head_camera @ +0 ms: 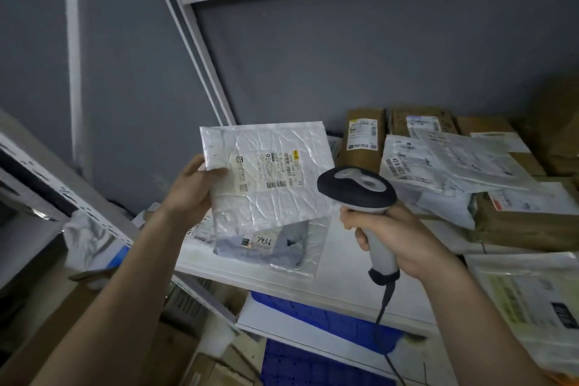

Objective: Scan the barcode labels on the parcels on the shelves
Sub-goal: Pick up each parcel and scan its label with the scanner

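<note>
Nearest the camera, the right hand (404,241) at 4 o'clock has its fingers curled fully round the pale grip of a corded barcode scanner (363,197). The scanner's dark head, with a light grey top plate, sits near centre frame, facing away from the camera. Its black cable (383,307) drops from the base of the grip toward 6 o'clock.

At 9 o'clock of the scanner, the left hand (191,191) grips the left edge of a white padded mailer (275,197), thumb on the front face and fingers behind. The mailer is held up above the shelf, face toward the camera. Its shipping label (269,171) lies sideways and carries several barcodes, a yellow patch and a QR code; the small print is too blurred to read.

Just below the mailer, a clear plastic bag (282,247) with grey contents lies on the white shelf board (344,273). A small tag on it bears handwriting that reads "7936".

Farther back, from 1 to 3 o'clock, the shelf holds a brown cardboard box (363,135) standing upright with a printed label, further boxes, and overlapping white poly mailers (451,163); one label shows large digits that cannot be read with certainty.

Beyond stand the white shelf frame upright (203,63) and a grey wall (344,56).
</note>
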